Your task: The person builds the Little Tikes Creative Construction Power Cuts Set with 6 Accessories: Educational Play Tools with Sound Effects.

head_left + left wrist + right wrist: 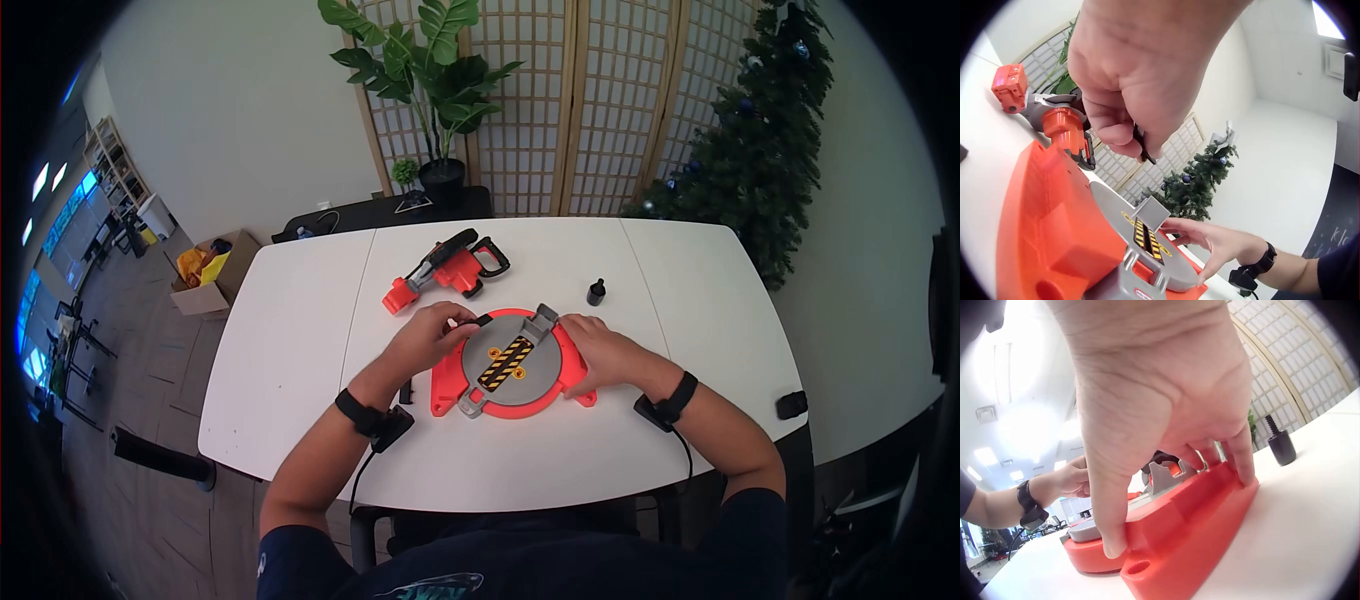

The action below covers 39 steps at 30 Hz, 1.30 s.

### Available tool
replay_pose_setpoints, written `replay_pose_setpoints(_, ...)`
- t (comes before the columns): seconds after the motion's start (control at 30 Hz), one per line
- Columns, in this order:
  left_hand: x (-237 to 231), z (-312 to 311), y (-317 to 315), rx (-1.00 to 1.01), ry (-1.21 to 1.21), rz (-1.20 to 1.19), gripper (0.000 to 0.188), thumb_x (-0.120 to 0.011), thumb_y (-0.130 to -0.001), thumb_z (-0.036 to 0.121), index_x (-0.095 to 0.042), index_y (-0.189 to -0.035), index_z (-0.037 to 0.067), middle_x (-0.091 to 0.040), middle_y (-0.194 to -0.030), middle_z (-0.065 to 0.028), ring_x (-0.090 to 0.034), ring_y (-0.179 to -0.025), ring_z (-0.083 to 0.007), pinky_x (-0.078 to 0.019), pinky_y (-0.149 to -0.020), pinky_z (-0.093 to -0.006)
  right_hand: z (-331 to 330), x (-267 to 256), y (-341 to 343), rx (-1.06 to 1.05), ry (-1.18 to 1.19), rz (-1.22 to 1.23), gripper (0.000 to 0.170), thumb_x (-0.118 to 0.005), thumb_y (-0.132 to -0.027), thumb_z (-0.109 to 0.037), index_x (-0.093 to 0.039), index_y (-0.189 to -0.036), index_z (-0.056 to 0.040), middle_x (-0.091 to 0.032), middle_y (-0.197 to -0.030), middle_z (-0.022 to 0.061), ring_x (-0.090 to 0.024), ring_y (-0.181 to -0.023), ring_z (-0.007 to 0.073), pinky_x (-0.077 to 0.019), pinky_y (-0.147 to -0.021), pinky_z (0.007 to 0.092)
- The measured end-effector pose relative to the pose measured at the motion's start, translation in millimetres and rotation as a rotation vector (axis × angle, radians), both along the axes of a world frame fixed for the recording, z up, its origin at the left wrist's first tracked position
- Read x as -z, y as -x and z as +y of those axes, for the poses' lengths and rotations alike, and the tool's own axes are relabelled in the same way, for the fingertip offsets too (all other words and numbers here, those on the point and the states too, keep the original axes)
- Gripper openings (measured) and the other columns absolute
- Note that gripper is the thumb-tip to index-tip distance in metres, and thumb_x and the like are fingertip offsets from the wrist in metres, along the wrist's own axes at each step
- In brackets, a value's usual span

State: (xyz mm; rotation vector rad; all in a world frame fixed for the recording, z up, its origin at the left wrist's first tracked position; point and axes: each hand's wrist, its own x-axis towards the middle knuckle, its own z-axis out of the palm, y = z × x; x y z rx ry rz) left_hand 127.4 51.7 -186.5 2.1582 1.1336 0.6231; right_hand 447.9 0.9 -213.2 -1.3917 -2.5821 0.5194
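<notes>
A red base with a round grey disc (480, 352) and a yellow-black striped strip lies on the white table. The left hand (428, 338) pinches a small black piece (483, 320) above the disc's upper left edge; in the left wrist view the black piece (1143, 145) sticks out between thumb and fingers of that hand (1138, 81). Spread around the right side of the red base (1194, 531), the right hand (1160, 406) grips it, thumb near the front and fingers at the far end.
Behind the base lies a red and black toy saw (455, 268). A black threaded knob (596, 292) stands to the back right. Left of the base is a black piece (406, 392). Near the table's right edge sits a small black object (791, 404).
</notes>
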Motion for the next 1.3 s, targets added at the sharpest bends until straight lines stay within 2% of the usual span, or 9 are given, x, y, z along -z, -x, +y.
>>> replay_pose_setpoints(0.13,-2.7,0.5,-3.1,0.017,-0.006,-0.015,0.022,-0.072,-0.093,0.017,-0.07,-0.108,0.001,-0.067,-0.091,-0.005,-0.061,-0.074,-0.0102,-0.053,-0.065,-0.0262,-0.4,-1.9,-0.4,0.058,-0.091,-0.017,0.11,-0.088,-0.065,-0.048,-0.034,-0.145,0.0049,-0.044,-0.14,0.0223,-0.045,-0.129,0.0397,-0.0465,-0.104,0.0433)
replay_pose_setpoints(0.3,-5.8,-9.1,-21.1,0.058,0.058,-0.109,0.017,-0.075,-0.09,0.013,-0.07,-0.103,0.003,-0.067,-0.086,-0.0022,-0.06,-0.073,-0.007,-0.0518,-0.058,-0.0224,-13.2,-49.6,23.1,0.105,-0.072,0.268,0.057,-0.071,-0.091,-0.034,-0.05,-0.135,-0.0036,-0.06,-0.119,0.0145,-0.061,-0.11,0.027,-0.0529,-0.088,0.0365)
replay_pose_setpoints(0.37,-5.9,-10.7,-27.7,0.132,0.096,-0.176,0.02,-0.078,-0.087,0.017,-0.071,-0.098,0.002,-0.07,-0.088,-0.0054,-0.062,-0.076,-0.013,-0.0512,-0.071,-0.0279,-16.2,-53.7,31.9,0.067,-0.064,0.272,0.045,-0.068,-0.093,-0.031,-0.054,-0.128,-0.0057,-0.062,-0.112,0.0113,-0.064,-0.102,0.0256,-0.0536,-0.085,0.0359)
replay_pose_setpoints(0.43,-11.5,-15.8,-35.9,0.153,0.087,-0.17,0.018,-0.077,-0.088,0.016,-0.07,-0.098,0.003,-0.069,-0.087,-0.0036,-0.063,-0.075,-0.0098,-0.0519,-0.065,-0.0253,-23.1,-58.3,40.8,0.059,-0.05,0.276,0.027,-0.064,-0.095,-0.023,-0.06,-0.117,-0.0083,-0.068,-0.103,0.0077,-0.068,-0.092,0.0258,-0.0548,-0.08,0.0358)
replay_pose_setpoints(0.6,-19.4,-22.7,-33.8,0.222,0.054,-0.117,0.019,-0.077,-0.088,0.014,-0.068,-0.101,0.003,-0.07,-0.089,-0.0017,-0.065,-0.076,-0.0075,-0.0538,-0.063,-0.0243,-17.3,-50.0,46.4,0.039,-0.134,0.255,0.023,-0.066,-0.093,-0.019,-0.063,-0.113,-0.0064,-0.072,-0.099,0.0114,-0.07,-0.091,0.0267,-0.0548,-0.078,0.0352)
replay_pose_setpoints(0.8,-3.9,-6.9,-7.4,0.208,-0.015,0.059,0.045,-0.081,-0.083,0.023,-0.063,-0.121,0.007,-0.066,-0.121,-0.0091,-0.064,-0.109,-0.0221,-0.0523,-0.094,-0.0366,15.7,-38.6,-5.8,0.273,-0.068,0.245,0.018,-0.067,-0.09,-0.015,-0.066,-0.104,-0.0043,-0.073,-0.095,0.0114,-0.07,-0.086,0.03,-0.0548,-0.075,0.0384)
replay_pose_setpoints(0.87,3.6,0.7,6.9,0.256,-0.04,0.217,0.066,-0.084,-0.079,0.033,-0.056,-0.134,0.009,-0.052,-0.144,-0.0145,-0.046,-0.135,-0.0313,-0.0399,-0.112,-0.044,26.5,-26.7,-28.1,0.331,-0.1,0.235,0.018,-0.068,-0.089,-0.014,-0.066,-0.103,-0.0041,-0.073,-0.094,0.0108,-0.07,-0.084,0.0299,-0.0544,-0.075,0.0386)
replay_pose_setpoints(0.97,16.2,-0.3,15.2,0.224,-0.048,0.379,0.092,-0.087,-0.07,0.041,-0.045,-0.146,0.01,-0.038,-0.155,-0.0158,-0.031,-0.146,-0.0344,-0.0318,-0.119,-0.0439,36.1,-8.5,-63.1,0.399,-0.062,0.188,0.018,-0.071,-0.085,-0.011,-0.066,-0.102,-0.0052,-0.072,-0.087,0.0089,-0.069,-0.081,0.0273,-0.0535,-0.073,0.0379)
replay_pose_setpoints(1.3,22.7,-5.7,35.0,0.198,0.023,0.546,0.139,-0.092,-0.05,0.057,-0.019,-0.157,0.009,-0.02,-0.162,-0.0188,-0.021,-0.151,-0.0354,-0.0275,-0.122,-0.0466,45.1,24.7,-79.9,0.496,0.015,-0.016,0.02,-0.074,-0.084,-0.018,-0.067,-0.1,-0.008,-0.071,-0.083,0.0072,-0.069,-0.08,0.0257,-0.0541,-0.073,0.0375)
